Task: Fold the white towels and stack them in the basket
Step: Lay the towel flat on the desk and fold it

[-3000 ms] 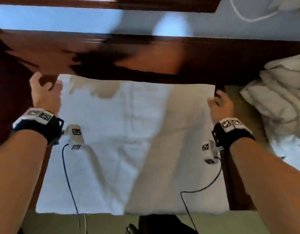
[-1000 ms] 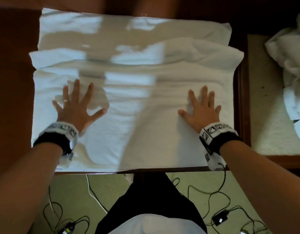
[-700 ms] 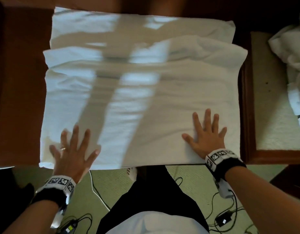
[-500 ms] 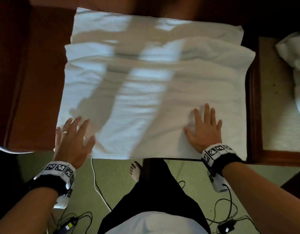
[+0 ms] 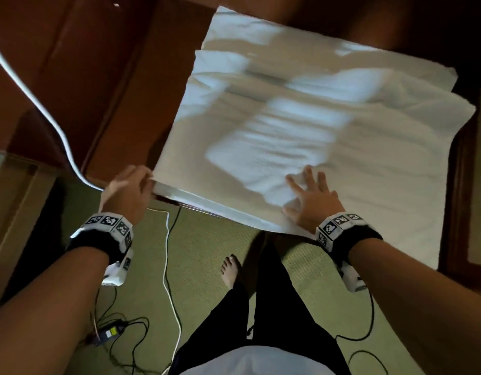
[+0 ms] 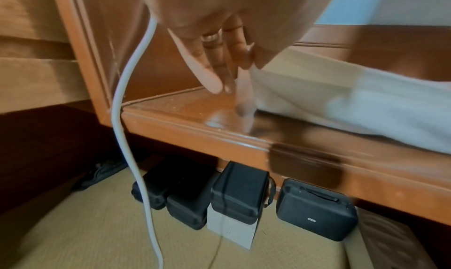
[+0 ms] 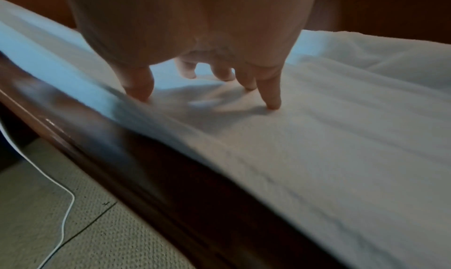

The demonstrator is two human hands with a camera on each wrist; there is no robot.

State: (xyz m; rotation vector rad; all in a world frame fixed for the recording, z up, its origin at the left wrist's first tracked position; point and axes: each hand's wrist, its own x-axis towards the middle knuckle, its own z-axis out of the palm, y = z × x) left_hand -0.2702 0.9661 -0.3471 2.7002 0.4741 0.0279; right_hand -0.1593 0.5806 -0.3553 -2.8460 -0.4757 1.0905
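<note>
The left hand (image 5: pixel 125 190) is at the near left corner of the white towel (image 5: pixel 328 147), and its grip is narrow: in the left wrist view the fingers (image 6: pixel 214 68) point down with the corner of the towel (image 6: pixel 341 103) caught between them and the thumb side, just above the desk (image 6: pixel 185 107). The right hand (image 5: pixel 312 201) lies on top of the towel near its front edge, its grip wide and holding nothing; in the right wrist view the spread fingertips (image 7: pixel 273 99) press down into the cloth (image 7: pixel 341 148).

One towel is laid out on the desk (image 5: pixel 120 85), folded over so that a lower layer sticks out beyond the upper one along the far edge. Its front edge hangs slightly past the front edge of the desk. Two hands are in view, each with a black wrist band carrying black-and-white markers. Four dark cases (image 6: pixel 314 209) stand side by side on the floor under the desk, seen from the left wrist.

The desk is dark reddish-brown polished wood with a moulded edge. A white cable (image 5: pixel 44 104) runs across its left part and down to the floor. The floor (image 5: pixel 207 266) is greenish woven matting with thin black wires and a small adapter lying on it. The person stands barefoot in dark trousers; one foot (image 5: pixel 230 269) shows below the desk edge
</note>
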